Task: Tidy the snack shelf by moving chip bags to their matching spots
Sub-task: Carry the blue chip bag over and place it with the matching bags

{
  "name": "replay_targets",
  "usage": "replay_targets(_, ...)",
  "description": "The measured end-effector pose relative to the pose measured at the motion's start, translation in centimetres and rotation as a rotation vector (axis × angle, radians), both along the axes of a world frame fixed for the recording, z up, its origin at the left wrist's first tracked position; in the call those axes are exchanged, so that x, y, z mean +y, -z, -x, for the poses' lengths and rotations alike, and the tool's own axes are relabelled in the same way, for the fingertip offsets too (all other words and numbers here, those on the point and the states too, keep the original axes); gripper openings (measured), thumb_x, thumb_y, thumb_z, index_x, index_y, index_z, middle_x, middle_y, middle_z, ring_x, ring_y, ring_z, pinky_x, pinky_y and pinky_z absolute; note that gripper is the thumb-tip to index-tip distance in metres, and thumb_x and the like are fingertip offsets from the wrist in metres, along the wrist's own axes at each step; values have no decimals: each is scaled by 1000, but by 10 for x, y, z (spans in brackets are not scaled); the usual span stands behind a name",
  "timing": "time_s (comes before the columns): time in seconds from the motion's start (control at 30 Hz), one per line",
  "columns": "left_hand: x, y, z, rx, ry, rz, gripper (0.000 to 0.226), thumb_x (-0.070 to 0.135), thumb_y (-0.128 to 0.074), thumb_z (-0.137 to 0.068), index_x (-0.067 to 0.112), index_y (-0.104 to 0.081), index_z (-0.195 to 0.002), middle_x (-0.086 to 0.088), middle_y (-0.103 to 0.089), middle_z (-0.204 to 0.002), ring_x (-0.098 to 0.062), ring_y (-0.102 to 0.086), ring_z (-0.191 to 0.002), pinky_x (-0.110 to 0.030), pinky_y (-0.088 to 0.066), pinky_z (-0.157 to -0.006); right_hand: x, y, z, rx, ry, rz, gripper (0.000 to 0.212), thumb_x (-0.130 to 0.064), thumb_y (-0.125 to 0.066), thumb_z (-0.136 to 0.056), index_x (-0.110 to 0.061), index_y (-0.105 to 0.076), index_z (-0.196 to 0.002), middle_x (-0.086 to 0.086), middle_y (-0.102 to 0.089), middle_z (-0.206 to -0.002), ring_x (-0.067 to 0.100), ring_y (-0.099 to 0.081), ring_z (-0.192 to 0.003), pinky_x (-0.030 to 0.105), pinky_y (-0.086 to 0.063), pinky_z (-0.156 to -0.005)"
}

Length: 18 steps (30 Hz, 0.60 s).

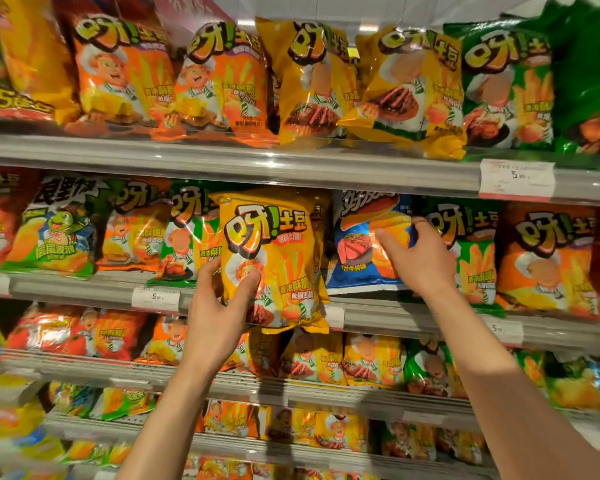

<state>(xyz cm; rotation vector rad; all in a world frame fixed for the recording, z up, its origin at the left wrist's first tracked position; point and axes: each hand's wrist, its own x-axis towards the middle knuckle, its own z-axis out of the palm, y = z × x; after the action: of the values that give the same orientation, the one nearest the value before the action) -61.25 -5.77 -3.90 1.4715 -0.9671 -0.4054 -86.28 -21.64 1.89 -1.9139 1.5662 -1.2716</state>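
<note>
Yellow bag [274, 258] held clear of the middle shelf [413, 315], in front of its row, gripped low on the left edge by the left hand [219, 306], fingers [250, 277] curled onto the face. Right hand [416, 258] on the blue bag [364, 244] just beside, fingers clasped on its right edge. Risks, by judgement: slick foil slipping from a one-sided grip; neighbours toppling off the ledge as the blue bag comes out. Readable: "呀!土豆" and "香浓酥脆" on the yellow bag; price tag [516, 180] showing "5".
</note>
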Motion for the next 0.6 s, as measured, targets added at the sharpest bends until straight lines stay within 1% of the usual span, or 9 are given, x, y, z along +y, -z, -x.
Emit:
replay_targets(0.07,0,0,0,-14,-3,1,80,60,-65,-88,30,-34,-155,0,-48,-155,-19,-43,-143,-38,-38,-109,2,-3,19,-52,-45,-13,67,-64,-65,-86,-11,-61,-128,8,-71,-120,27,-65,-112,33,-52,-91)
replay_targets(0.13,-1,1,1,-30,-4,4,80,61,-65,-88,30,-33,-155,0,-48,-154,-20,-45,-142,-39,-39,-108,6,-9,39,-81,-107,-21,35,-46,-71,-91,-13,-67,-101,1,-72,-92,14,-67,-84,19,-49,-69)
replay_targets(0.2,-6,-1,7,-32,2,-2,76,62,-66,-88,31,-37,-152,2,-56,-146,-19,-53,-135,-42,-44,-108,11,-12,60,-117,-160,-32,18,-37,-73,-92,-20,-67,-91,-10,-72,-81,-3,-64,-68,11,-48,-62)
replay_targets(0.27,-13,-3,19,-41,28,4,67,58,-68,-89,31,-43,-145,12,-66,-128,-7,-63,-118,-43,-51,-104,19,-14,76,-133,-179,-14,12,-35,-73,-92,-25,-67,-90,-19,-72,-72,-10,-63,-63,6,-47,-59)
replay_targets(0.33,-26,-6,35,-69,58,3,71,63,-68,-87,29,-44,-144,14,-67,-125,-5,-65,-115,-44,-53,-103,26,-10,92,-173,-165,-10,12,-36,-72,-92,-26,-69,-97,-21,-73,-74,-11,-65,-66,6,-48,-61)
replay_targets(0.43,-51,-13,62,-138,79,11,88,80,-61,-79,33,-38,-150,6,-59,-145,-19,-56,-133,-48,-46,-111,38,-3,107,-230,-128,-8,19,-43,-70,-93,-28,-68,-103,-14,-74,-93,-5,-68,-80,18,-51,-74)
replay_targets(0.5,-67,-20,78,-196,61,7,81,68,-63,-87,24,-39,-151,0,-61,-143,-25,-57,-132,-45,-46,-110,43,5,119,-241,-109,-16,15,-44,-69,-93,-31,-66,-97,-16,-71,-93,-7,-66,-82,15,-49,-73)
replay_targets(0.53,-75,-23,85,-217,51,4,75,61,-64,-91,20,-41,-149,-1,-65,-136,-26,-60,-127,-44,-49,-104,44,10,125,-259,-103,-20,17,-46,-69,-92,-30,-66,-99,-14,-72,-95,-3,-68,-87,19,-52,-78)
replay_targets(0.6,-89,-27,97,-246,62,-7,66,52,-64,-95,15,-42,-145,0,-68,-123,-26,-64,-117,-39,-50,-92,50,18,135,-290,-111,-41,44,-59,-70,-87,-27,-66,-117,-9,-74,-109,11,-69,-103,37,-55,-94)
